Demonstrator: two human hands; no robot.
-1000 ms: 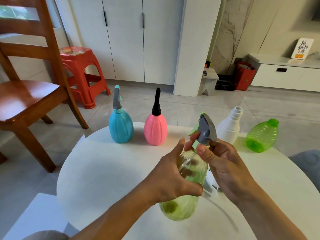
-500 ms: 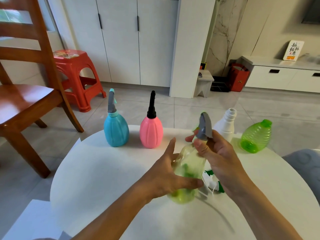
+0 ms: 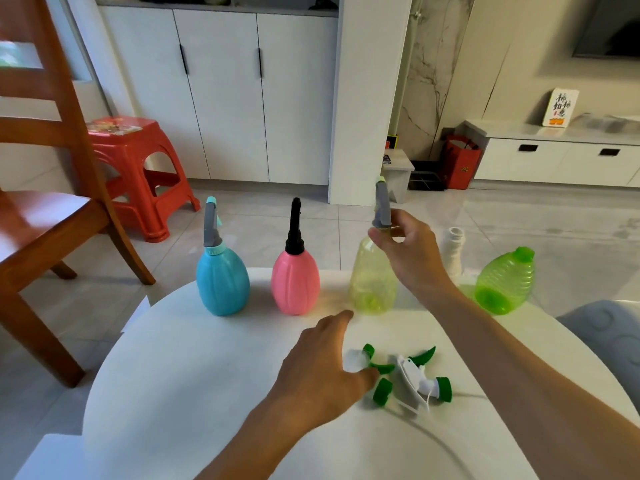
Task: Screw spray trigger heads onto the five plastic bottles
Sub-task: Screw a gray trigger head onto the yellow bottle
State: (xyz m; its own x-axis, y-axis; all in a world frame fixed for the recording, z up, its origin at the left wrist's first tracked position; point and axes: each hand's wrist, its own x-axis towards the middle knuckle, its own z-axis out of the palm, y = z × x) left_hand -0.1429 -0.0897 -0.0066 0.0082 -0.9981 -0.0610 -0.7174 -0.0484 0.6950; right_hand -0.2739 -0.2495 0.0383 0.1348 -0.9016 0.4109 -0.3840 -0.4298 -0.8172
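On the white table [image 3: 207, 393], the yellow bottle [image 3: 372, 282] is pinched at its grey sprayer [image 3: 382, 209] by the right hand [image 3: 412, 258] and should be let go gently so it stands, while the green-and-white sprayers [image 3: 408, 377] are touched by the flat left hand [image 3: 322, 372]

I am in a home, in a living or dining room. My round white tabletop [image 3: 180, 358] stands on a floor of pale glossy tiles [image 3: 263, 223]. Left of the tabletop is a wooden dining chair [image 3: 45, 216], and beyond that chair a red plastic stool [image 3: 135, 168]. Behind the tabletop runs a wall of white floor-to-ceiling cupboards [image 3: 225, 98] with slim dark handles. Right of the cupboards a marble-look panel [image 3: 429, 74] meets a low white drawer unit [image 3: 561, 161], which carries a small calligraphy card [image 3: 560, 107]; a red gift bag [image 3: 462, 164] sits beside it.
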